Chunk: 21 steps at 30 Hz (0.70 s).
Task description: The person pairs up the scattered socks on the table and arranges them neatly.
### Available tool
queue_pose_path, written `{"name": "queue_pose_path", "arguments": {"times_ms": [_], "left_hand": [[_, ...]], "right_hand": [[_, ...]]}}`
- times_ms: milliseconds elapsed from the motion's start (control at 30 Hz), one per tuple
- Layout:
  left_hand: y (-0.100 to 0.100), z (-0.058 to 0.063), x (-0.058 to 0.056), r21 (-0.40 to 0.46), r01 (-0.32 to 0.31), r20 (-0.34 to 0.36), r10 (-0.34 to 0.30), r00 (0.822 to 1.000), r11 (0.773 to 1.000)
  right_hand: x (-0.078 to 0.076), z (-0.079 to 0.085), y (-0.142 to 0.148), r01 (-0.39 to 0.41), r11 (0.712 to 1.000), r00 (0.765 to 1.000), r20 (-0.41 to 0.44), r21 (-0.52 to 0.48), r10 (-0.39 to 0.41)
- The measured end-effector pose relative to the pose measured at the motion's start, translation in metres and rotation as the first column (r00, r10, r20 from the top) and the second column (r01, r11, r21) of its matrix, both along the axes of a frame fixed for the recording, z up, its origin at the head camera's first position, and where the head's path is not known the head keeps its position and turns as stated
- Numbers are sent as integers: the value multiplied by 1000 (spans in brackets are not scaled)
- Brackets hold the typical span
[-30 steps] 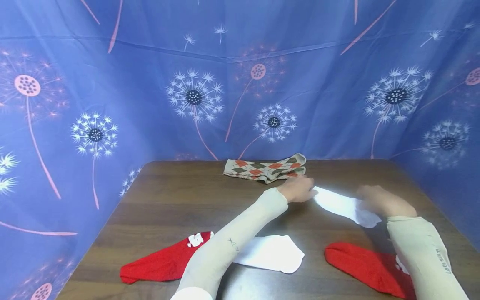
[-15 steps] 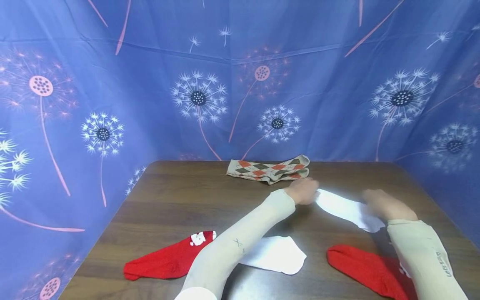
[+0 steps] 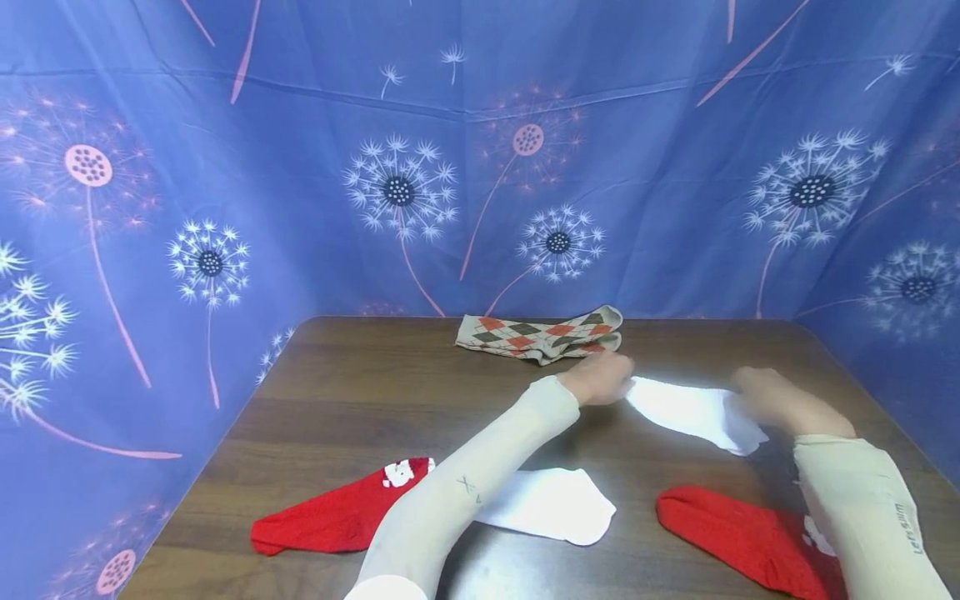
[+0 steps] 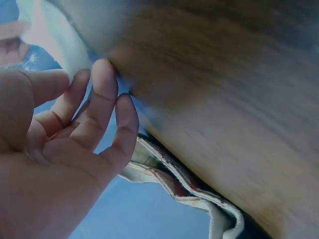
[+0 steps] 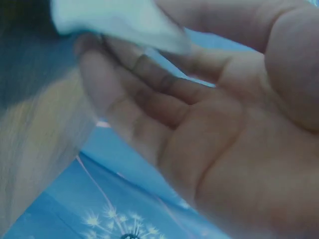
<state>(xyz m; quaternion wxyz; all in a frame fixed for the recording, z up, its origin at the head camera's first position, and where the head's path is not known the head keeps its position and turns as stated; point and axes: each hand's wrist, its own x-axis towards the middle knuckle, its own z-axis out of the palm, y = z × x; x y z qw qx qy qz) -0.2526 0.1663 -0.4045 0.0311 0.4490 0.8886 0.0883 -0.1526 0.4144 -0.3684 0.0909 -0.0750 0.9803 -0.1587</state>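
Over the right half of the table, a white sock (image 3: pixel 678 408) stretches between my two hands. My left hand (image 3: pixel 598 379) pinches its left end; in the left wrist view the thumb and a fingertip meet on the white cloth (image 4: pixel 57 35), the other fingers loosely bent. At the opposite end my right hand (image 3: pixel 787 404), blurred, holds the sock. In the right wrist view the white fabric (image 5: pixel 112 17) lies between thumb and fingers, its pinch point partly hidden. A second white sock (image 3: pixel 558 507) lies flat in front, partly covered by my left forearm.
An argyle pair of socks (image 3: pixel 536 335) lies at the table's back edge, just behind my left hand. One red sock (image 3: pixel 337 512) lies front left, another red sock (image 3: pixel 738 533) front right, partly under my right forearm. A blue dandelion-print curtain (image 3: pixel 465 167) surrounds the wooden table (image 3: pixel 360 400).
My right hand has shifted slightly right and up along the white sock, whose far end has changed shape. The left hand keeps its pinch. The head view has turned a little.
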Motion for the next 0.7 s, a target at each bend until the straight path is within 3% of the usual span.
{"name": "queue_pose_path", "arguments": {"times_ms": [167, 333, 700], "left_hand": [[-8, 1, -2, 30, 28, 54, -30, 998, 999], [-23, 4, -7, 27, 9, 89, -11, 996, 1000], [-40, 15, -20, 130, 15, 114, -29, 993, 991]], "right_hand": [[2, 3, 7, 2, 998, 998, -69, -62, -7], [2, 2, -2, -26, 992, 997, -76, -127, 16], [-10, 3, 0, -41, 997, 982, -189, -72, 27]]}}
